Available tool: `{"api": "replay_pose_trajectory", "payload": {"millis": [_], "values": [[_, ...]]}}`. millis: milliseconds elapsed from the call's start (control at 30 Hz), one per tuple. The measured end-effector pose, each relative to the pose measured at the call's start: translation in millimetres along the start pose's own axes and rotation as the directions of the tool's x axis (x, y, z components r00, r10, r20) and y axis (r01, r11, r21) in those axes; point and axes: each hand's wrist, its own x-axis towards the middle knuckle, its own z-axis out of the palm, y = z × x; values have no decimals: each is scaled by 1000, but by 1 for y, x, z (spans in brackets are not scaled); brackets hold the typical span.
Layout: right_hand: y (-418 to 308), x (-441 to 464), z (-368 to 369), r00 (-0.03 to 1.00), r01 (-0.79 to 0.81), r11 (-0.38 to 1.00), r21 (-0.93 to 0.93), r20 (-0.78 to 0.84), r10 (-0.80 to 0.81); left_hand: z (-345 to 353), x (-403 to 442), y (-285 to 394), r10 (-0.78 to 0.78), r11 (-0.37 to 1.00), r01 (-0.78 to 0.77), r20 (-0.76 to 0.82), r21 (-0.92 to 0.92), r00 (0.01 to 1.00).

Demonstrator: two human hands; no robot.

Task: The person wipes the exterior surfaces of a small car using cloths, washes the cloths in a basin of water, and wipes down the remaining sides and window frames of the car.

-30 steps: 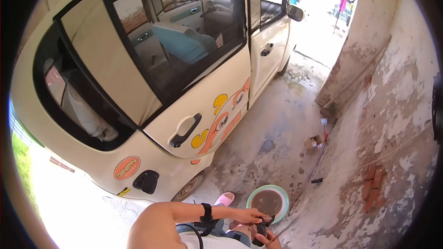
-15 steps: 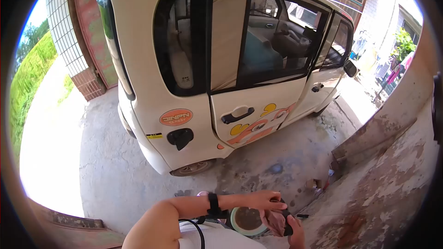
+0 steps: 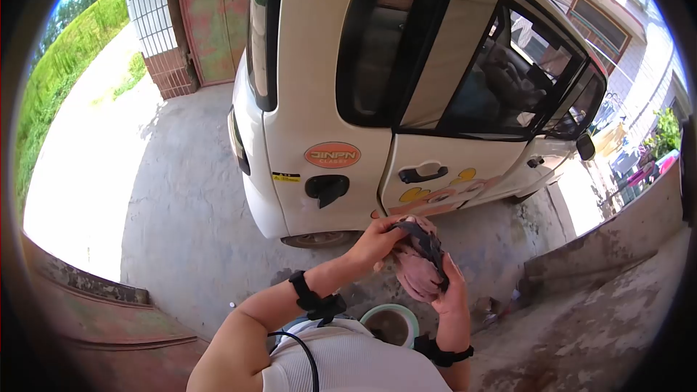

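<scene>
A crumpled pink and dark grey cloth (image 3: 417, 268) is held up in front of me, between both hands. My left hand (image 3: 377, 241) grips its upper left edge, fingers closed on the dark part. On the other side, my right hand (image 3: 451, 287) is closed around the lower right edge. Below the cloth stands a round basin (image 3: 412, 319) with a pale green rim and murky brownish water in it. My body partly covers the basin.
A small cream-coloured car (image 3: 290, 131) is parked just ahead, its rear wheel (image 3: 319, 239) low behind my left hand. A peeling wall (image 3: 602, 297) runs along the right. At the lower left is a rusty metal gate (image 3: 116, 319).
Both hands have lifted the cloth up and away from beside the basin, and it is more spread out between them. My view has turned left and closer to the car's rear.
</scene>
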Motion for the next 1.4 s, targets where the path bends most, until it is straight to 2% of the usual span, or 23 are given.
{"api": "replay_pose_trajectory", "payload": {"millis": [33, 100, 133, 200, 300, 367, 533, 600, 667, 733, 767, 800, 833, 867, 933, 967, 1033, 1067, 1133, 1200, 1267, 1333, 1400], "values": [[8, 8, 8, 997, -73, 992, -101, -25, 71, -5, -2, 5, -193, 940, 152, -110, -305, 975], [15, 19, 28, 988, -149, 970, -192, -66, 138, -17, -3, 5, -195, 923, 114, -193, -367, 962], [14, 23, 41, 993, -56, 949, -309, 79, 85, -25, -2, 4, -193, 905, 61, -278, -421, 941], [19, 31, 50, 975, 50, 913, -404, 220, 44, -54, 4, -3, -64, 935, -34, -264, -353, 962], [26, 53, 58, 987, 37, 992, 122, 149, -55, -101, 3, 7, 135, 977, -173, -264, -125, 955], [34, 67, 76, 978, 110, 983, 146, 159, -134, -123, -4, 28, -68, 991, 46, -172, -129, 983], [60, 94, 114, 931, 210, 970, 125, 278, -237, -132, -16, 37, 14, 940, -26, 38, 341, 999], [67, 98, 121, 944, 173, 975, 140, 260, -205, -122, -23, 68, -301, 756, 241, -5, 608, 954], [75, 105, 117, 980, 150, 987, 50, 126, -155, -139, -16, 44, -179, 706, 118, 14, 698, 984], [71, 110, 121, 986, 155, 983, 100, 51, -161, -155, -12, 30, 441, 489, -403, 180, 774, 879], [65, 109, 126, 993, 113, 983, 146, 13, -116, -156, -11, 28, 438, 492, -403, 180, 772, 881], [62, 109, 127, 997, 71, 979, 192, -21, -69, -154, -11, 26, 311, 826, -265, -10, 498, 950], [70, 113, 125, 998, 64, 980, 187, -24, -60, -151, -12, 24, 105, 990, -91, -137, 106, 985], [83, 120, 122, 993, 116, 984, 132, -28, -113, -147, -12, 23, 101, 992, -87, -148, 97, 984], [86, 128, 122, 986, 165, 983, 76, -8, -165, -144, -9, 26, -139, 877, 72, -109, -475, 984], [85, 130, 123, 969, 246, 962, -116, 62, -240, -146, -5, 16, -134, 878, 62, -121, -474, 984], [70, 128, 132, 921, 384, 836, -392, 220, -320, -153, 3, -16, 97, 995, -103, -340, -1, 936], [61, 127, 135, 923, 380, 839, -390, 225, -313, -152, 1, -3, 97, 995, -103, -349, 0, 932], [47, 131, 137, 937, 254, 967, 15, 245, -250, -161, -3, 29, -99, 988, 102, -29, 119, 995], [40, 141, 127, 944, 227, 970, 91, 226, -242, -168, -2, 17, -129, 989, 127, 20, 74, 991], [35, 148, 119, 967, 125, 978, 166, 199, -157, -155, -7, 24, 220, 973, -222, 48, 60, 974], [35, 150, 117, 973, 69, 989, 131, 211, -96, -143, 0, 22, 282, 948, -274, -31, 161, 959], [43, 152, 115, 971, 217, 963, -158, 133, -197, -129, 8, 21, 397, 875, -316, -172, 366, 901]]}}
